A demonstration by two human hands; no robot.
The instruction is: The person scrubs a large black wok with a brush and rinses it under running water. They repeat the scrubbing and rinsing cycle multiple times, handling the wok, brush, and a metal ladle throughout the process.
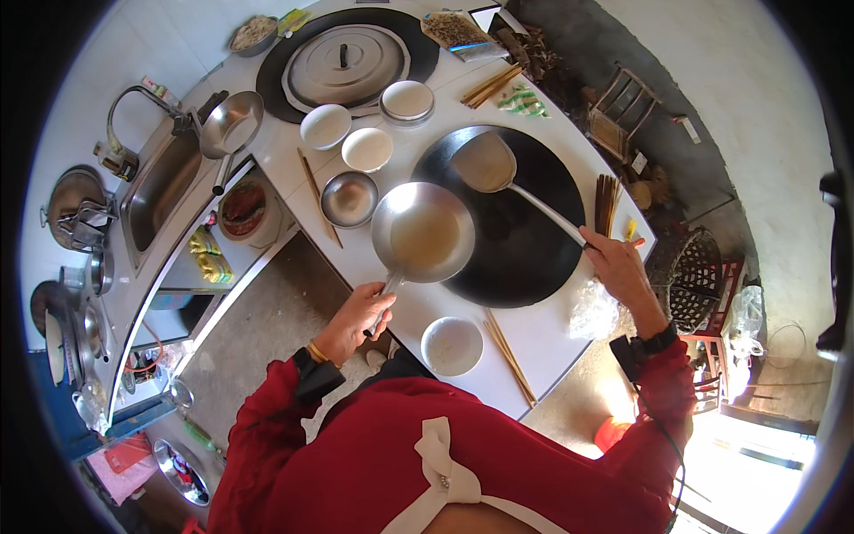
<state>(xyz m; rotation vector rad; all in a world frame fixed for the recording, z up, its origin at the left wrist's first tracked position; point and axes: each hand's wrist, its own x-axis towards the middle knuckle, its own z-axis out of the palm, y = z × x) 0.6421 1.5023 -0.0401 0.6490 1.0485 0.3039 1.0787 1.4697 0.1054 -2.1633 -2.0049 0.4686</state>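
My left hand is closed around the handle of a metal ladle, its wide bowl holding a cloudy yellowish liquid. The ladle is level, overlapping the left rim of a large black wok set into the counter. In my right hand is the long handle of a metal wok spatula. Its broad blade lies over the far part of the wok, with some liquid on it. Whether the blade touches the wok surface I cannot tell. A small steel bowl stands left of the ladle.
White bowls and a lidded second wok sit beyond. Nearer me are a white bowl and chopsticks. A plastic bag lies below my right hand. Leftward, another pan-shaped ladle rests by the sink.
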